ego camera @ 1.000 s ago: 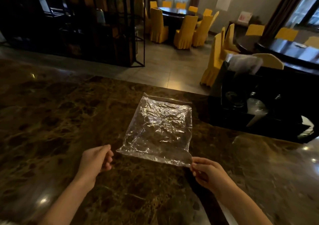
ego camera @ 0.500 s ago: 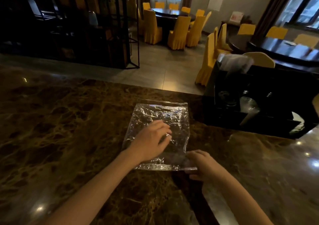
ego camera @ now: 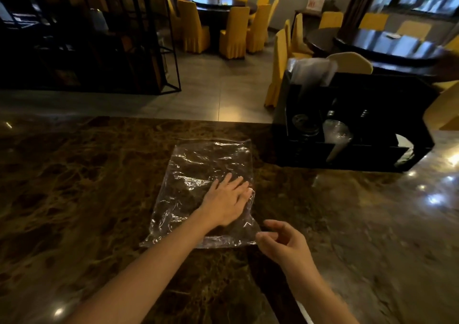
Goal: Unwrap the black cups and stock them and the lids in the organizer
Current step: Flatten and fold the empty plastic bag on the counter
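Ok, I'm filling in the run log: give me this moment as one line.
left hand: flat on clear plastic bag | right hand: loosely curled, empty, by near corner | bag: flat on marble counter | organizer: untouched

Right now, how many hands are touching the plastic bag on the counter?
1. The left hand presses flat on the plastic bag near its right edge. The right hand hovers by the bag's near right corner, fingers loosely curled, apparently not touching.
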The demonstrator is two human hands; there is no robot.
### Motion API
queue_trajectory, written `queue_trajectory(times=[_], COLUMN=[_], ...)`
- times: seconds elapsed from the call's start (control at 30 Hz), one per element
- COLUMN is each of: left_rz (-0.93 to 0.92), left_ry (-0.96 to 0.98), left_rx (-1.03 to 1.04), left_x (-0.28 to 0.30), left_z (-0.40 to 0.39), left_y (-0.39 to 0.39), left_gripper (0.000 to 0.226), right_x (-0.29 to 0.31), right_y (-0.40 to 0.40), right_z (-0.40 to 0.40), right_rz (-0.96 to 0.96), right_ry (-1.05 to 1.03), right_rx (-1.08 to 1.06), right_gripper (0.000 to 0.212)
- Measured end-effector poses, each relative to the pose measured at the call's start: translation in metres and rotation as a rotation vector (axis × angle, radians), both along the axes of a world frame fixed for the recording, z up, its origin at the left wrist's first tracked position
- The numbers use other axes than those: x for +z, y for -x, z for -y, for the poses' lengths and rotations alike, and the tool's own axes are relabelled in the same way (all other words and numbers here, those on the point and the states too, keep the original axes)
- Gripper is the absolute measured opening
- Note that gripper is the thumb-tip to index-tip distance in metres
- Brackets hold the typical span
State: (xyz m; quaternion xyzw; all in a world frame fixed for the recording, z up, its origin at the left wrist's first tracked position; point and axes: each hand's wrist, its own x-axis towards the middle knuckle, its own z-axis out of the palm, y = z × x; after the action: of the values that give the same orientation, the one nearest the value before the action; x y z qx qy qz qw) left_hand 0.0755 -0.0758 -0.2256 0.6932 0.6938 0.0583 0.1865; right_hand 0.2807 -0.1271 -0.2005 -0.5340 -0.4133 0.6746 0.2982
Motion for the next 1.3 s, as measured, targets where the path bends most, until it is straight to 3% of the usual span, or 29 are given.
queue_trajectory(times=[0.17, 0.27, 0.4, 0.47, 0.57, 0.73, 0.97, 1.1, 1.3], left_rz=[-0.070, -0.124, 0.067, 0.111, 0.014, -0.145, -0.217, -0.187, -0.153], left_ry=[-0.026, -0.082, -0.224, -0.369, -0.408, -0.181, -0.082, -0.045, -0.189], left_rx=[0.050, 0.059, 0.111, 0.157, 0.197, 0.219, 0.261, 0.316, 0.249], left_x=[-0.021, -0.029, -0.016, -0.004, 0.002, -0.020, -0.035, -0.031, -0.025], left_z=[0.001, 0.004, 0.011, 0.023, 0.052, 0.107, 0.134, 0.130, 0.078], left_y=[0.002, 0.000, -0.003, 0.003, 0.025, 0.054, 0.081, 0.086, 0.073], left_gripper=[0.059, 0.058, 0.056, 0.057, 0.060, 0.067, 0.083, 0.074, 0.068], right_x=[-0.013, -0.018, -0.018, -0.015, -0.017, -0.050, -0.065, -0.061, -0.053], right_y=[-0.007, -0.012, -0.009, 0.007, 0.041, 0.061, 0.049, 0.052, 0.079], right_z=[0.010, 0.014, 0.007, 0.000, -0.011, -0.024, -0.024, -0.025, -0.061], right_rz=[0.054, 0.241, 0.746, 0.829, 0.911, 1.018, 1.105, 1.104, 1.012], right_ry=[-0.004, -0.066, -0.596, -0.852, -1.026, -0.992, -0.959, -0.930, -1.104], right_rx=[-0.099, -0.007, 0.206, 0.239, 0.370, 0.712, 0.678, 0.685, 0.554], right_gripper=[0.042, 0.039, 0.042, 0.045, 0.057, 0.070, 0.070, 0.072, 0.070])
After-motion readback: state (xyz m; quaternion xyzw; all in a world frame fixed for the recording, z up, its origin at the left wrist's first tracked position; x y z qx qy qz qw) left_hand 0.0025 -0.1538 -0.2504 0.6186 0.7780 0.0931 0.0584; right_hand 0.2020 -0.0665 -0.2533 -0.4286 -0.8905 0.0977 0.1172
